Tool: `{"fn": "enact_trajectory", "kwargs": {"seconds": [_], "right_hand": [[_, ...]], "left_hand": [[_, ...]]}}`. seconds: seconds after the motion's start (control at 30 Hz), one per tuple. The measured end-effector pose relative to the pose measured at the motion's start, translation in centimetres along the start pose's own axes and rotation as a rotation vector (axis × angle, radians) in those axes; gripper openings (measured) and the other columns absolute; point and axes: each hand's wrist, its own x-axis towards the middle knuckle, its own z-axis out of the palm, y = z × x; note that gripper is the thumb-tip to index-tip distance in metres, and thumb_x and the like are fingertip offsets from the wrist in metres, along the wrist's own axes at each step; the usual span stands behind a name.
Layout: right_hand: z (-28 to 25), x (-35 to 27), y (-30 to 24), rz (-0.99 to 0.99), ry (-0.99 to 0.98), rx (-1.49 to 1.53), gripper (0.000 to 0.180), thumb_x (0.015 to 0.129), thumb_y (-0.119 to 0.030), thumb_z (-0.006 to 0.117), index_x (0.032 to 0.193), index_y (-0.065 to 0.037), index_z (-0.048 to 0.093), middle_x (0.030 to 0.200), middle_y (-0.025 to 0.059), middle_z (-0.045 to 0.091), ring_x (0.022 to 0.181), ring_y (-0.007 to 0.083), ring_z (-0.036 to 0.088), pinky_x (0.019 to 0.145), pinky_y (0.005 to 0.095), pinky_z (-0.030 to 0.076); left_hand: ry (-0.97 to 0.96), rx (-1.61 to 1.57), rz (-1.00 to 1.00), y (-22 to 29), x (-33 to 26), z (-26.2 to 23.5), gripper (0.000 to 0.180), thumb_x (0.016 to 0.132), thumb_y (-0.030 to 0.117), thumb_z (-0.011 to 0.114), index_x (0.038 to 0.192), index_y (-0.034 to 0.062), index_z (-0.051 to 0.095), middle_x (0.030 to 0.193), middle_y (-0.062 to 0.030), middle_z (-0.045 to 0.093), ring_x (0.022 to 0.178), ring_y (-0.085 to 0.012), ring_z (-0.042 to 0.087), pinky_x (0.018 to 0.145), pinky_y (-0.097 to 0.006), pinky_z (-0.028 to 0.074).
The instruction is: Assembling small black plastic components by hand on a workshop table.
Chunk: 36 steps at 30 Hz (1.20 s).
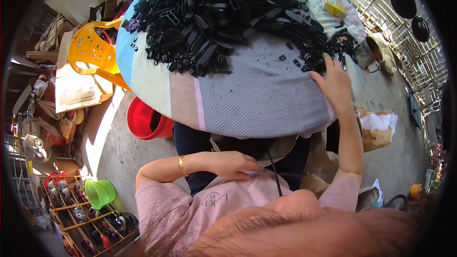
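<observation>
Watching through the head cam on my end, I've got the right hand over at the right side of the round surface, right at the edge of a big messy heap of black plastic parts. Thumb's out to the left and well apart from the index finger, so I'd call that a wide gap, with some of the small black bits lying just beyond it. Can't tell if the fingertips actually touch any of them.

Left hand is down in front of the pink T-shirt, clear of the surface, fingers curled. No idea from this angle whether there's anything in them. There's a gold bracelet on that wrist.

The heap takes up most of the far half of the surface, long flat pieces mixed with lots of tiny ones, and a few strays sit on the dotted grey part of the cloth. Over to the right of it I can see a yellow box and a metal mug. Off to my left there's a yellow plastic chair and a red bucket on the floor.
</observation>
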Motion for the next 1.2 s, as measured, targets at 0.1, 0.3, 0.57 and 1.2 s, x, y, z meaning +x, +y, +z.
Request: {"fn": "enact_trajectory", "kwargs": {"seconds": [0.1, 0.3, 0.57, 1.2], "right_hand": [[1.5, 2.5, -0.6, -0.048, -0.08, 0.045, 0.058, 0.076, -0.041, 0.064, 0.117, -0.002, 0.048, 0.101, 0.0179, 0.055, 0.088, 0.0358, 0.057, 0.074, 0.0407, 0.047], [4.3, 7.3, -3.5, -0.227, -0.063, 0.306, 0.035, 0.071, -0.014, 0.065, 0.103, -0.001, 0.056, 0.091, 0.019, 0.061, 0.087, 0.0349, 0.059, 0.077, 0.0391, 0.047], [4.0, 10.3, -5.5, -0.25, -0.008, 0.541, 0.02, 0.07, -0.018, 0.068, 0.082, -0.003, 0.064, 0.083, 0.0144, 0.063, 0.08, 0.0305, 0.06, 0.072, 0.0366, 0.047], [3.7, 7.2, -7.4, -0.608, 0.189, 0.486, 0.026, 0.072, -0.005, 0.056, 0.098, -0.006, 0.062, 0.103, 0.0092, 0.055, 0.082, 0.0273, 0.056, 0.072, 0.0352, 0.049]], "left_hand": [[0.012, -0.369, 0.114, 2.1, -0.5, -4.6, 0.026, 0.086, 0.017, 0.059, 0.103, -0.002, 0.055, 0.098, -0.013, 0.058, 0.087, -0.0244, 0.059, 0.074, -0.032, 0.048], [0.667, 0.004, -0.122, 1.8, 1.4, -12.4, 0.02, 0.083, 0.012, 0.059, 0.1, 0.001, 0.061, 0.087, -0.0118, 0.063, 0.078, -0.0202, 0.06, 0.069, -0.03, 0.048], [0.987, 0.91, -0.213, -5.1, 8.1, -21.2, 0.029, 0.076, 0.016, 0.063, 0.101, 0.0029, 0.059, 0.099, -0.0116, 0.056, 0.094, -0.0289, 0.051, 0.082, -0.035, 0.044], [1.142, 0.034, -0.261, -6.7, 7.4, -21.2, 0.036, 0.074, 0.009, 0.065, 0.108, 0.0003, 0.056, 0.086, -0.0101, 0.059, 0.075, -0.0204, 0.058, 0.07, -0.03, 0.048]]}}
